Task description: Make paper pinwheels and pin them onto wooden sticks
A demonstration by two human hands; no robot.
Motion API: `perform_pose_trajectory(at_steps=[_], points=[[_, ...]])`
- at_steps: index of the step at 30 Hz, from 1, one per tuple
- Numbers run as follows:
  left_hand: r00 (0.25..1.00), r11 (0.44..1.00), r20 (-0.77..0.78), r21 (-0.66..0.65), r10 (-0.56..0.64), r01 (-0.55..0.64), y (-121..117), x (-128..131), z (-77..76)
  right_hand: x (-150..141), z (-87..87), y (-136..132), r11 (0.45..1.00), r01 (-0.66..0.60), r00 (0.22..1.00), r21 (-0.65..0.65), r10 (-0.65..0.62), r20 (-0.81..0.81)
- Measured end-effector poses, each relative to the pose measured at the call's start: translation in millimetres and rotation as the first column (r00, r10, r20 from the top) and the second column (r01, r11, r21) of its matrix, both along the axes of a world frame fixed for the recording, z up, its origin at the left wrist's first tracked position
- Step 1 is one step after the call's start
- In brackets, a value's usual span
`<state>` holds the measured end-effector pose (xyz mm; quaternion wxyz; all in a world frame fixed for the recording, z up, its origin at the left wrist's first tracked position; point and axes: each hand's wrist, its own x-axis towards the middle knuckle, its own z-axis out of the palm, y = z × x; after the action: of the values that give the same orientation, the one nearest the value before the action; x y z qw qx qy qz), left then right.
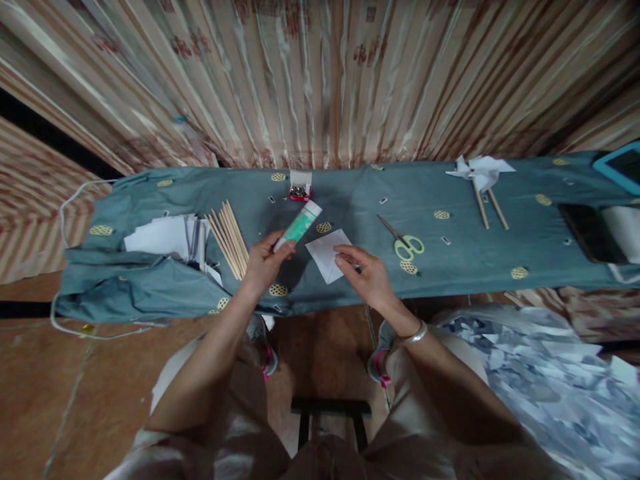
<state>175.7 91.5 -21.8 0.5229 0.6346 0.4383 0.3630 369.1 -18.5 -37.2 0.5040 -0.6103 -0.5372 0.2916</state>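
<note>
My left hand is closed around the lower end of a green-and-white tube, which tilts up to the right above the cloth. Its label is too blurred to read. A square of white paper with diagonal creases lies just right of it. My right hand has its curled fingers at the right side of this square, thumb and forefinger closed at its edge. Behind the tube stands a small open red box of shiny metal pins. Scissors with pale green handles lie right of my right hand.
Thin wooden sticks and stacked white paper lie at left. Paper pinwheels on sticks rest at right, near a dark phone. A bag of paper scraps is beside my right leg. A curtain hangs behind the table.
</note>
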Motion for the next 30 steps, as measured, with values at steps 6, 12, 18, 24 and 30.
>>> perform_pose_trajectory(at_steps=[6, 12, 18, 24, 30], points=[[0.887, 0.785, 0.419, -0.476, -0.194, 0.397, -47, 33, 4.0, -1, 14.0, 1, 0.979, -0.174, 0.744, -0.101, 0.063, -0.665], [0.878, 0.706, 0.445, -0.564, -0.176, 0.427, -54, 38, -1.5, 0, 13.4, 2, 0.985, -0.081, 0.662, -0.15, -0.06, -0.748], [0.953, 0.89, 0.159, -0.344, -0.259, 0.299, -38, 26, -8.8, 19, 14.3, 11, 0.968, 0.142, 0.482, -0.206, -0.249, -0.84], [0.853, 0.854, -0.522, 0.442, -0.004, 0.274, 9, 3, -18.5, 25, 11.7, 11, 0.96, 0.054, 0.398, -0.274, -0.273, -0.876], [0.705, 0.781, -0.706, 0.478, 0.07, 0.401, 18, 0, -23.6, 25, 7.8, 10, 0.966, 0.065, 0.499, -0.251, -0.249, -0.83]])
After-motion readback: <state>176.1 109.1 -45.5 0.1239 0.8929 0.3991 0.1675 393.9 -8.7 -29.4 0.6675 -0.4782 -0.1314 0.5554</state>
